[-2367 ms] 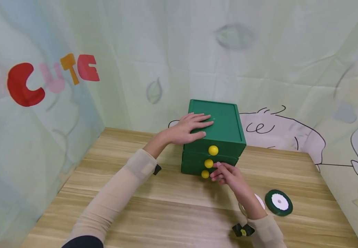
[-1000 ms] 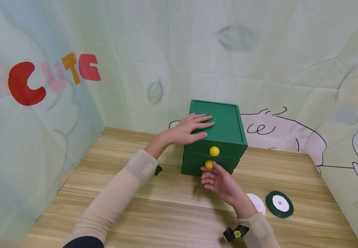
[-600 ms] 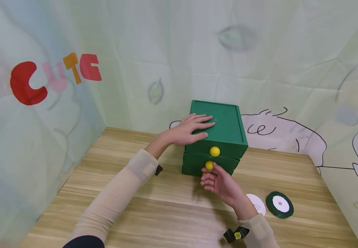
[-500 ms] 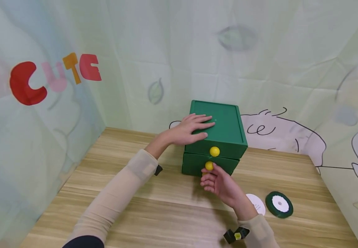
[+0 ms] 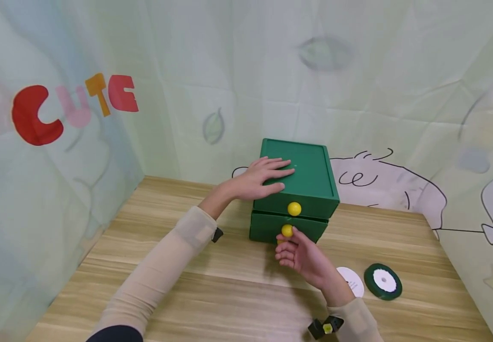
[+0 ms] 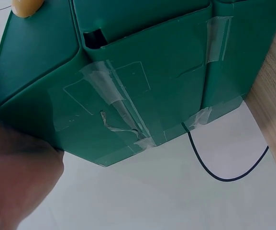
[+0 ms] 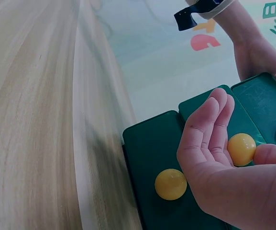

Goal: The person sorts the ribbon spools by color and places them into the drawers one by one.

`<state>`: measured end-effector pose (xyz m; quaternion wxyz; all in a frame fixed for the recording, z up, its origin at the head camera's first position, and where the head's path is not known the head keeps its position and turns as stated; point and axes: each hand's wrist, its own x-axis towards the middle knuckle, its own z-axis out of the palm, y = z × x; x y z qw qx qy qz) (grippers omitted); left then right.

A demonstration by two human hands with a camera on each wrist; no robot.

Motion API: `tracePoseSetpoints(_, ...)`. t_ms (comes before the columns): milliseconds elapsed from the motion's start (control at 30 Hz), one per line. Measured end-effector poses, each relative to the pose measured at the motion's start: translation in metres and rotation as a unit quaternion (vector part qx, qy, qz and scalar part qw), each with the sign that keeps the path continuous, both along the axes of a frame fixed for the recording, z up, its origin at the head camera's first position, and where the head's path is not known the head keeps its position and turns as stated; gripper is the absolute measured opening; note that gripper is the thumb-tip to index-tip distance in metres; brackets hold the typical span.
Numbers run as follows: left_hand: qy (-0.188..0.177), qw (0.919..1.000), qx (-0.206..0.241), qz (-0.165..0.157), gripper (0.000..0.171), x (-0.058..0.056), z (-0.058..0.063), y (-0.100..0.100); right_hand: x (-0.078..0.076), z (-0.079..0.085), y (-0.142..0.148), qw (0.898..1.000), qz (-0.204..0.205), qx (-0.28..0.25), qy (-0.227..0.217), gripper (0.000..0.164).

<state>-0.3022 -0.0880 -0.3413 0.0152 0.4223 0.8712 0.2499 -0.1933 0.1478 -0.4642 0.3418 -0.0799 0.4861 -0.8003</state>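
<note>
Fingers point(image 5: 281, 172) spread and loose, my left hand point(image 5: 257, 182) rests atop the green drawer unit point(image 5: 308, 171) near the back edge of the tabletop point(image 5: 229, 294). I have the right hand point(image 5: 306, 260) pinching its middle yellow knob point(image 5: 287, 231). Rightward, a white disc point(image 5: 352, 282) and green spool point(image 5: 373, 287) lie toward the right edge.

Drawer box point(image 5: 304, 187) in all three views
</note>
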Motion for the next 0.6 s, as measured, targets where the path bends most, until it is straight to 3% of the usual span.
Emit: tracePoseSetpoints(600, -0.005, 1.0, 0.006, 0.002, 0.056, -0.0003, -0.0014, 0.0004, 0.0077, -0.0033, -0.0001, 1.0, -0.002, 0.021, 0.011, 0.047)
